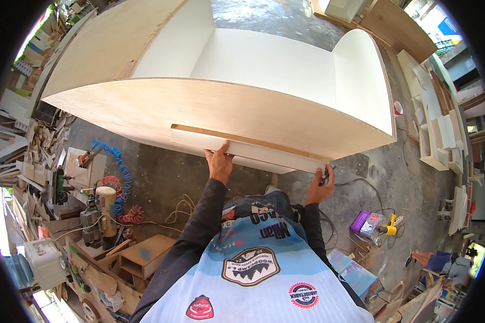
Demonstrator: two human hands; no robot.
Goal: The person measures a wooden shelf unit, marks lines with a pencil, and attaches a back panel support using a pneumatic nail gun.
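A long wooden cabinet carcass (156, 105), white inside with bare plywood outside, stands in front of me. Against its near plywood face lies a narrow strip (264, 154), white on the front with a raw wood top edge. My left hand (220, 161) is closed on the strip left of its middle, thumb over the front and fingers partly hidden beneath. At the strip's right end is my right hand (320, 185), its fingertips touching the lower corner. Between those fingers sits a dark, slim pen-like tool (326, 176), whose exact kind is unclear.
On the left are a beige cylindrical machine (108, 207), a coiled blue hose (121, 167) and a small wooden box (145, 255). A yellow power tool (392, 225) lies beside a purple box (366, 223) at right. Another person (442, 262) is at the lower right.
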